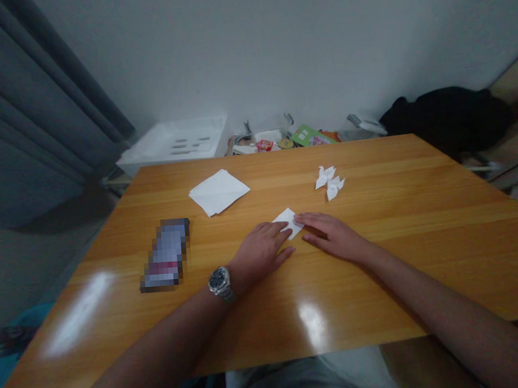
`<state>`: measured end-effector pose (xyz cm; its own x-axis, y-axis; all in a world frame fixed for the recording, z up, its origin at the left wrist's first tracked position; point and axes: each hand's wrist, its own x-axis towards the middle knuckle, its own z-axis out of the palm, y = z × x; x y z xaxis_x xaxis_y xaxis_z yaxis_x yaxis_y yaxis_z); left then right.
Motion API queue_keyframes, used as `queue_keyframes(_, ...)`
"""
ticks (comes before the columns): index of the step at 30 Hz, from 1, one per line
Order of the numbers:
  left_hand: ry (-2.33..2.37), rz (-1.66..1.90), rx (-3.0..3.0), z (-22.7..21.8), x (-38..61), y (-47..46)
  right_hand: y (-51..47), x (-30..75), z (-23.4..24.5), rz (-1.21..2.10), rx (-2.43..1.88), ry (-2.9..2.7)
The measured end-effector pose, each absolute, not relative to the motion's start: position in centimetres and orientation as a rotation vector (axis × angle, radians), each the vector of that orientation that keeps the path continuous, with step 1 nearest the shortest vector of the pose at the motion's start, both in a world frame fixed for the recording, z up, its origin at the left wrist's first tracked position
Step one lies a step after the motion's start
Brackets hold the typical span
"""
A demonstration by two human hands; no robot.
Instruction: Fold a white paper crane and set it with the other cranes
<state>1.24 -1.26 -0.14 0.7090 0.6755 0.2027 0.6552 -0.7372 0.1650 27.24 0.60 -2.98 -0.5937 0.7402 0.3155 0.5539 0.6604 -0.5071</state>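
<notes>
Paper [289, 215], white, small and diamond-shaped, is held flat on the orange-brown wooden table [259, 330], apparently for steadiness: its left part is covered by the left hand [263, 247], fingers extended, its right corner touched by the right hand [336, 236], thumb spread. Beyond the paper, white folded-paper birds [335, 187] are set rightward, white flat sheets [219, 192] leftward, presumably out of the way.

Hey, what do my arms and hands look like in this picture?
Both forearms are bare, with no sleeve in view. Your left hand and right hand are ungloved. A silver metal watch with a dark round dial circles the left wrist.
</notes>
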Motion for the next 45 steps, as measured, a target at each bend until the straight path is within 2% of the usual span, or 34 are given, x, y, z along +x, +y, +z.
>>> queue_keyframes(13,1.116,0.445,2.774,-0.3,1.2,-0.7,1.2,27.9,-2.9,0.571,-1.023,-2.285)
queue_keyframes(33,1.05,0.595,2.664,-1.6,1.1,0.5,1.7,28.0,-2.6,0.397,-0.883,-2.385)
queue_keyframes(45,1.09,0.627,2.634,-1.7,1.2,0.7,1.6,27.8,-2.4,0.494,-0.947,-2.308)
